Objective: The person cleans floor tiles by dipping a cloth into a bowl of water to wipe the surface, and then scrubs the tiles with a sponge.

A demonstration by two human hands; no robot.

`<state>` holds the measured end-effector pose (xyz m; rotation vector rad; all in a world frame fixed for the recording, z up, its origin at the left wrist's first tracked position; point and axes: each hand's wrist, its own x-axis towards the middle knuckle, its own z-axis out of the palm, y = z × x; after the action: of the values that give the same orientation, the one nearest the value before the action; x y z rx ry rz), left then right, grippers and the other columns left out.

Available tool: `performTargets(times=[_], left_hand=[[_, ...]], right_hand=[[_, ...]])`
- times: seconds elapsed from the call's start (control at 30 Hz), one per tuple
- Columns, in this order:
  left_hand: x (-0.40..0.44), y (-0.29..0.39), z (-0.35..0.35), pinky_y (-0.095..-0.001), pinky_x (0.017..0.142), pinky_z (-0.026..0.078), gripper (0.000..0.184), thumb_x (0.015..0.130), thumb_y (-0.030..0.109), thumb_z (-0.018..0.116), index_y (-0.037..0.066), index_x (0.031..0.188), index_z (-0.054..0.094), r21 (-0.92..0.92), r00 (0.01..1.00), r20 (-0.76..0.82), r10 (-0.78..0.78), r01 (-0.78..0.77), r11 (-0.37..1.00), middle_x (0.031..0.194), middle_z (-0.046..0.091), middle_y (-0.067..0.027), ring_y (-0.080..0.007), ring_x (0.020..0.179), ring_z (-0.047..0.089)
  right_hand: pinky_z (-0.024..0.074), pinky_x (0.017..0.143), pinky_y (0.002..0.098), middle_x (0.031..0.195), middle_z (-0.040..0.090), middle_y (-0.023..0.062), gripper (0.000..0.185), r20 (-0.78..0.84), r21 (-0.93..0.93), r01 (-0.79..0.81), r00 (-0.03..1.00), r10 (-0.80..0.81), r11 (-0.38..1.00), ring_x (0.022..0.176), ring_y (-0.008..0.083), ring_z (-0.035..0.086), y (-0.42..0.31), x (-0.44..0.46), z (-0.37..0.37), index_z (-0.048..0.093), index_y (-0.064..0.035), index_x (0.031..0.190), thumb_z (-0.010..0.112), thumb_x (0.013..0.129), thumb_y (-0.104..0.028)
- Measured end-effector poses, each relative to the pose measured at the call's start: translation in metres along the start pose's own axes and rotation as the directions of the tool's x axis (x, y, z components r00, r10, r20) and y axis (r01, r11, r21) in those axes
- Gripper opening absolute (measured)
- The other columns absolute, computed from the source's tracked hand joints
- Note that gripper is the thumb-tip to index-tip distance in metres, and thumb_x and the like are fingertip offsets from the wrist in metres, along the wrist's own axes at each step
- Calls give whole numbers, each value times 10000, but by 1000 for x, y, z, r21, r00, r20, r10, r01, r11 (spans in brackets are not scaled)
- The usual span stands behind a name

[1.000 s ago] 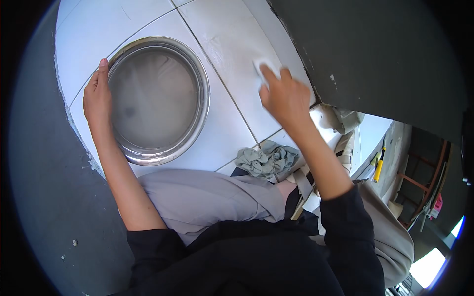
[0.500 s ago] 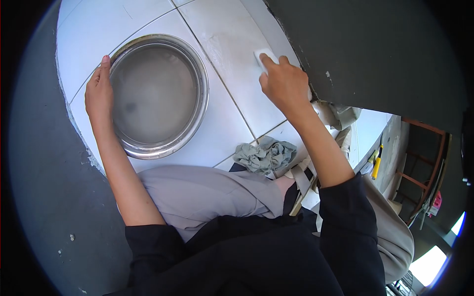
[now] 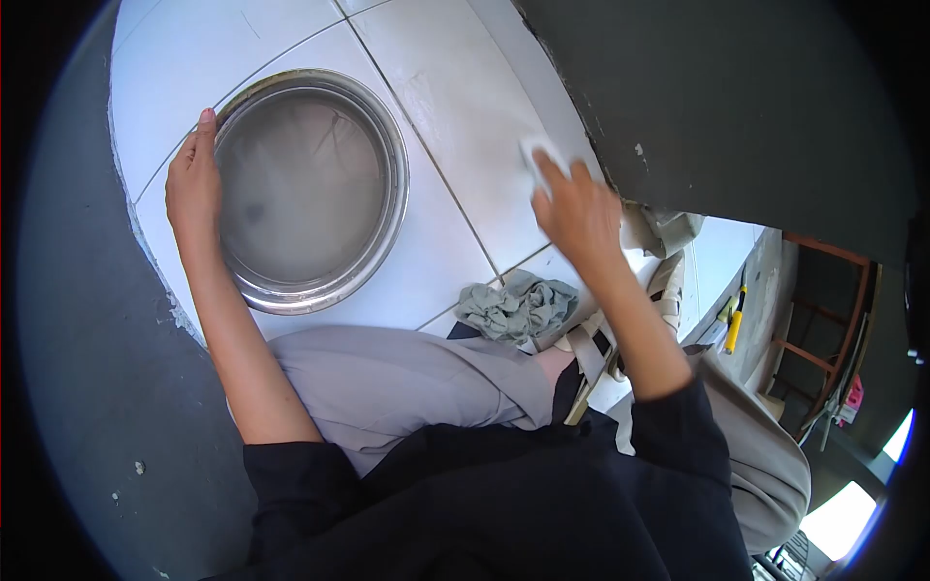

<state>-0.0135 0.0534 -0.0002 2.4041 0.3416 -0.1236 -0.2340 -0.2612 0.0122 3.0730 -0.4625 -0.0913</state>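
Note:
A round metal basin (image 3: 305, 189) of cloudy water stands on the white floor tiles (image 3: 441, 254). My left hand (image 3: 194, 184) is at its left rim, fingers pressed together against the rim. To the right of the basin, my right hand (image 3: 576, 211) is closed on a small white block (image 3: 533, 153) pressed to the tiles; the hand is blurred, and most of the block is hidden under the fingers. A crumpled grey-green cloth (image 3: 518, 308) lies on the tiles between the basin and my foot.
A dark grey wall (image 3: 736, 107) rises at the right and a dark grey surface (image 3: 82, 290) borders the tiles at the left. My bent leg (image 3: 407, 373) is below the basin. Farther right are a yellow-handled tool (image 3: 733, 332) and a reddish-brown frame (image 3: 809, 356).
My right hand has moved down and slightly right over the tiles with the white block. My left hand stays at the basin's rim.

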Motion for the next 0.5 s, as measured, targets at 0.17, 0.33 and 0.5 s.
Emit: performTargets(times=[0.17, 0.33, 0.5], left_hand=[[2, -3, 1, -360, 1026, 373, 665, 877, 657, 461, 109, 1188, 671, -31, 1000, -14, 21, -22, 999, 1218, 643, -110, -280, 1190, 556], [5, -6, 5, -366, 1040, 364, 687, 874, 667, 456, 101, 1206, 661, -24, 999, -16, 35, -35, 999, 1235, 635, -110, -277, 1203, 549], [4, -5, 3, -369, 1043, 361, 692, 873, 676, 446, 111, 1209, 660, -1, 999, -16, 37, -37, 999, 1241, 632, -111, -279, 1209, 546]], right_hand=[[518, 524, 404, 845, 589, 142, 431, 45, 15, 0, 999, 0, 1000, 604, 310, 642, 12, -43, -5, 599, -166, 1203, 655, 779, -211], [505, 466, 375, 824, 580, 151, 434, -88, -11, 53, 995, -54, 999, 558, 292, 639, 23, -8, 5, 577, -134, 1192, 656, 767, -171], [493, 447, 353, 822, 581, 142, 486, 38, 1, 67, 997, -67, 998, 539, 268, 631, 36, -69, -2, 579, -143, 1219, 675, 743, -171]])
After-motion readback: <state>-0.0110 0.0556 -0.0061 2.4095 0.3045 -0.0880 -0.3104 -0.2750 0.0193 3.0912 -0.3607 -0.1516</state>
